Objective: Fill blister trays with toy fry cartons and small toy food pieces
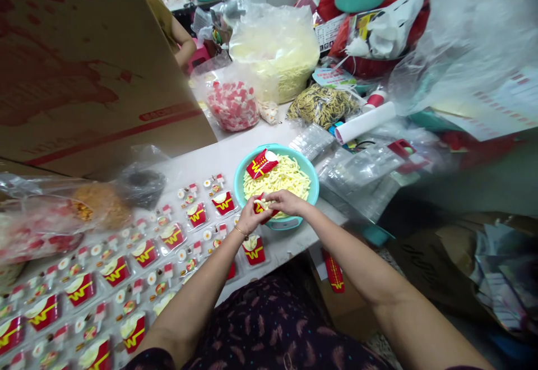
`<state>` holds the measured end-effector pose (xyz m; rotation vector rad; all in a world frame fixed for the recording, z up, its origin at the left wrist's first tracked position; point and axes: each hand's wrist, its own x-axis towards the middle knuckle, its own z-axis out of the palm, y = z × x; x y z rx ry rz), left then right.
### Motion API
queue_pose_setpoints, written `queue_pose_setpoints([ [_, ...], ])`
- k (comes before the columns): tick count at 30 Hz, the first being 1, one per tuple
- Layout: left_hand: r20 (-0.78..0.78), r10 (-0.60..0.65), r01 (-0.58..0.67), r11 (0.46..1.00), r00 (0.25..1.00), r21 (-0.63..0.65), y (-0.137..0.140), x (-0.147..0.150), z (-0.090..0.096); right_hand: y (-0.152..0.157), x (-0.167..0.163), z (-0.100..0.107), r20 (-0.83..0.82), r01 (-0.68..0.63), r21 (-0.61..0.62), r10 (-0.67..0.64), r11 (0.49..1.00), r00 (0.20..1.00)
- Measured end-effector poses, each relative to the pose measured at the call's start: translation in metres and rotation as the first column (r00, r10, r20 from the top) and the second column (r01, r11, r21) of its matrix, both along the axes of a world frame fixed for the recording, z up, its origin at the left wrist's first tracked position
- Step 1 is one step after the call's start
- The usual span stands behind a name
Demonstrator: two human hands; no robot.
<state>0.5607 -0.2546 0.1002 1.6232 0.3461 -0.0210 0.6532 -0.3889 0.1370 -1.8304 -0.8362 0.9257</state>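
Note:
Over the near rim of a turquoise basin (pixel 315 188), both hands meet at a small red fries box (pixel 259 207) with a yellow zigzag mark. My left hand (pixel 247 217) is closed around its left side. My right hand (pixel 288 202) has its fingers bent together against the box's top and right side; its fingertips are partly hidden. Pale yellow miniature fries (pixel 294 176) fill the basin. On top of them, at the back left, lies a flat stack of red fries boxes (pixel 261 163).
Rows of clear trays with filled red fries boxes (pixel 114 271) and tiny food pieces cover the table's left. Behind stand a bag of red-and-white pieces (pixel 233 101) and a large bag of fries (pixel 290 73). Clear packaging (pixel 357 182) lies right; a cardboard box (pixel 84 78) rises left.

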Motion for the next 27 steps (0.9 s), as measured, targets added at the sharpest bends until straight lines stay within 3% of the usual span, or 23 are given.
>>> queue_pose_setpoints([
  [2, -0.073, -0.015, 0.0, 0.978, 0.997, -0.207, 0.0, -0.001, 0.004, 0.0, -0.003, -0.003, 0.012, -0.013, -0.013, 0.013, 1.0, 1.0],
  [4, -0.135, 0.012, -0.055, 0.948, 0.991, -0.313, 0.0, -0.001, 0.007, -0.001, -0.003, -0.005, 0.025, -0.037, -0.003, 0.037, 0.999, 0.999],
  [6, -0.182, 0.101, -0.158, 0.928, 0.978, -0.337, 0.002, 0.0, 0.007, -0.006, 0.001, -0.006, 0.042, -0.015, 0.013, 0.014, 1.0, 0.999],
  [8, -0.2, 0.214, -0.27, 0.911, 0.956, -0.313, 0.006, 0.001, 0.004, -0.015, 0.009, -0.007, 0.127, 0.118, -0.024, -0.114, 0.993, 0.985],
  [11, -0.193, 0.341, -0.383, 0.885, 0.92, -0.264, 0.016, 0.0, 0.0, -0.029, 0.018, -0.015, 0.353, 0.371, -0.183, -0.292, 0.91, 0.889],
  [14, -0.228, 0.371, -0.43, 0.844, 0.9, -0.32, 0.024, -0.003, 0.0, -0.031, 0.012, -0.031, 0.44, 0.422, -0.269, -0.279, 0.866, 0.854],
  [19, -0.248, 0.272, -0.358, 0.824, 0.93, -0.438, 0.027, -0.01, 0.008, -0.025, 0.003, -0.056, 0.358, 0.467, -0.195, -0.381, 0.862, 0.852],
  [25, -0.265, 0.242, -0.336, 0.848, 0.933, -0.41, 0.023, -0.011, 0.011, -0.052, 0.035, -0.053, 0.176, 0.488, -0.111, -0.466, 0.866, 0.867],
  [27, -0.279, 0.23, -0.331, 0.855, 0.932, -0.4, 0.019, -0.009, 0.011, -0.06, 0.042, -0.051, 0.07, 0.53, -0.052, -0.526, 0.846, 0.847],
])
